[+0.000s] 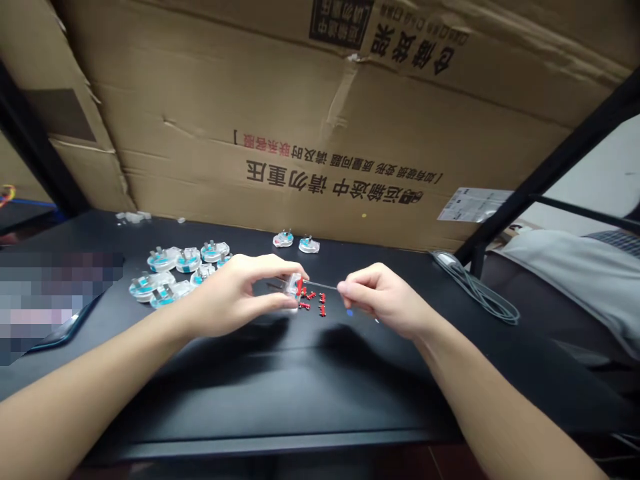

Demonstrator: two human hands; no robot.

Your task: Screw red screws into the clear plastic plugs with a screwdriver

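My left hand [250, 290] pinches a clear plug [294, 288] between thumb and fingers. Metal prongs stick out on its left side, and a red piece [300, 287] shows on its right side. Closed fingertips of my right hand [375, 293] grip a thin metal tool [320, 285]. Its far end reaches the red side of the plug; whether it is tweezers or a slim rod I cannot tell. Just beyond and below the plug, several small red parts [323, 311] lie on the black table [280, 407].
Several clear and blue plugs [163, 259] lie at the left, and two more plugs [309, 245] near the cardboard [200, 180] at the back. A coiled grey cable [480, 293] rests at the right. Small clear pieces [134, 217] sit at the far left. A black frame post [540, 173] rises at right.
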